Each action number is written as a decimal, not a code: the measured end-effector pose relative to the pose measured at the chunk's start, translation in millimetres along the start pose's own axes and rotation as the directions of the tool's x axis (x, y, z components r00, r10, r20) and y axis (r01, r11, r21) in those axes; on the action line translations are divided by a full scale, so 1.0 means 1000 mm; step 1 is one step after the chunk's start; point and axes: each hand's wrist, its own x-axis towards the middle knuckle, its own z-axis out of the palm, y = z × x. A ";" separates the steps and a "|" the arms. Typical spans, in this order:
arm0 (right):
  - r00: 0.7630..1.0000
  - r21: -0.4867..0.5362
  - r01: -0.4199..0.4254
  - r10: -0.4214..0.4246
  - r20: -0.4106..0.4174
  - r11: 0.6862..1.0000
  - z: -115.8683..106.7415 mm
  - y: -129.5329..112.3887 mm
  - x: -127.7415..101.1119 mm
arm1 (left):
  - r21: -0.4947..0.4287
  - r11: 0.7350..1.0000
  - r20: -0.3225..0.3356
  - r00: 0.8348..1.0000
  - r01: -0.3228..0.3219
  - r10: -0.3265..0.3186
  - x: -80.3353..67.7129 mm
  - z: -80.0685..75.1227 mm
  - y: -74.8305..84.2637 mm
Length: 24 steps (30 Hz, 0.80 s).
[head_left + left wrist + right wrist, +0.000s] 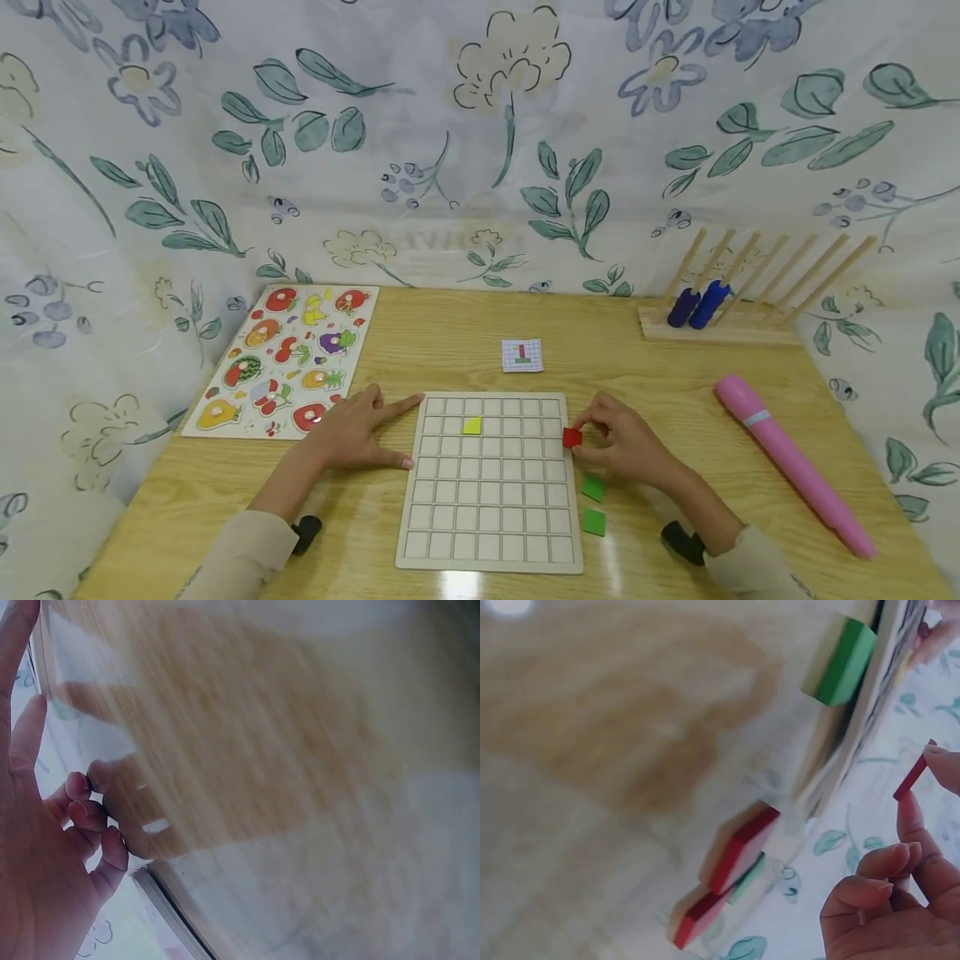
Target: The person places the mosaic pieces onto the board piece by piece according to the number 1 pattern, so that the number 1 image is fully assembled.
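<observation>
A pale wooden grid board (491, 492) lies on the table in front of me, with one yellow tile (472, 426) in a cell near its top left. My right hand (626, 446) pinches a small red tile (572, 437) at the board's right edge; the red tile (911, 776) shows between thumb and finger in the right wrist view. My left hand (356, 429) rests flat on the table beside the board's left edge, index finger pointing at its top corner. Two green tiles (593, 504) lie right of the board, and more red tiles (739, 851) lie on the table.
A small pattern card (522, 355) lies behind the board. A fruit peg puzzle (285, 358) sits at the left, a pink tube (791, 462) at the right, and a wooden peg rack (723, 321) with two blue pieces at the back right. Floral cloth hangs around the table.
</observation>
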 end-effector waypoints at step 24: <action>0.999 0.058 0.021 -0.023 0.041 0.998 0.016 -0.023 0.032 | -0.013 1.000 0.015 1.000 0.018 -0.018 0.001 -0.002 0.002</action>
